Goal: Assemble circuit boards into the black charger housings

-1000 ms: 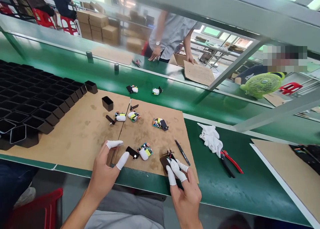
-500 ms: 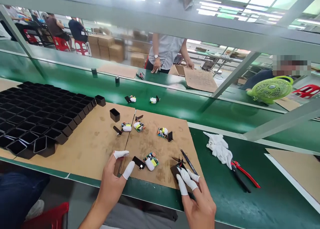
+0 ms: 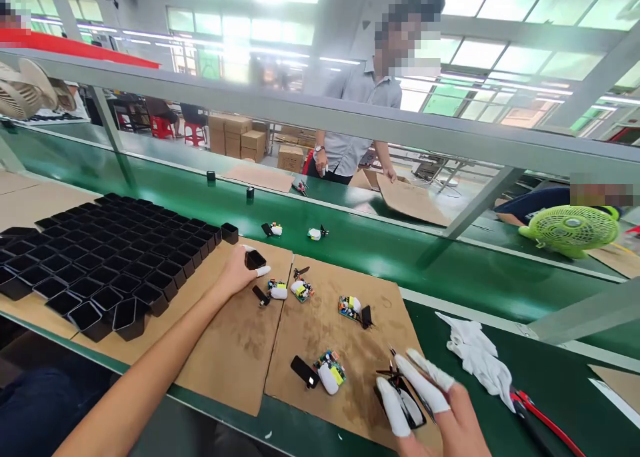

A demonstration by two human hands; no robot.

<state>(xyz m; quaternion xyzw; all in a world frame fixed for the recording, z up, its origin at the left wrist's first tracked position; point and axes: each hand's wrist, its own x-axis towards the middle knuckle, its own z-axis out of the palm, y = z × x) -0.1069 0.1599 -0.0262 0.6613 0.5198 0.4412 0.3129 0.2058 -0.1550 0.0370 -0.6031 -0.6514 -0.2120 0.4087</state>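
My left hand reaches far forward over the brown board, its white-capped fingertips closed round a single black open-topped housing. My right hand stays low at the near right, three capped fingers pinching a small black part with red and black wires against the cardboard. Between the hands lies a circuit board with a white plug and black cap. Two similar assemblies sit just beyond the left hand, and one more assembly lies further right.
Rows of black housings fill the left of the bench. White gloves and red-handled cutters lie at the right. Two assemblies ride the green belt. A person in a grey shirt stands opposite with cardboard; a green fan sits at right.
My left hand has stretched forward from near the bench edge and taken hold of the lone black housing. The view has tilted upward. My right hand keeps its pinch on the wired part.
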